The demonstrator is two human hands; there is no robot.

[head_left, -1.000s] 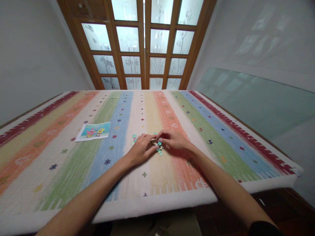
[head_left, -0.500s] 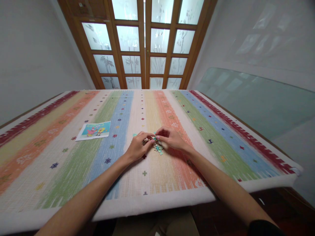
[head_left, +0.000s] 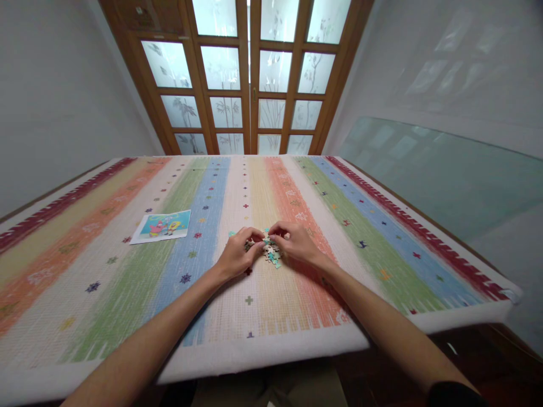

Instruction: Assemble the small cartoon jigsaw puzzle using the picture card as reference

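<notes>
A small heap of jigsaw pieces [head_left: 272, 258], cream and teal, lies on the striped tablecloth in front of me. My left hand [head_left: 238, 251] is at the heap's left, thumb and fingers curled in on jigsaw pieces at its upper edge. Across from it, my right hand [head_left: 297, 243] bends its thumb and forefinger together over the heap's upper right, at a jigsaw piece too small to see clearly. The fingertips of both hands are close but apart. Part of the heap is hidden behind the hands.
A cartoon picture card [head_left: 163, 227] with a pink and a yellow figure lies left of my hands. The striped tablecloth [head_left: 275, 311] covers the wide table. Wooden doors with frosted panes [head_left: 226, 110] stand behind it, and a glass sheet [head_left: 441, 175] leans at the right.
My hands' fingertips have moved slightly apart from where they met over the heap. The right hand has shifted a little to the right. The picture card lies as before.
</notes>
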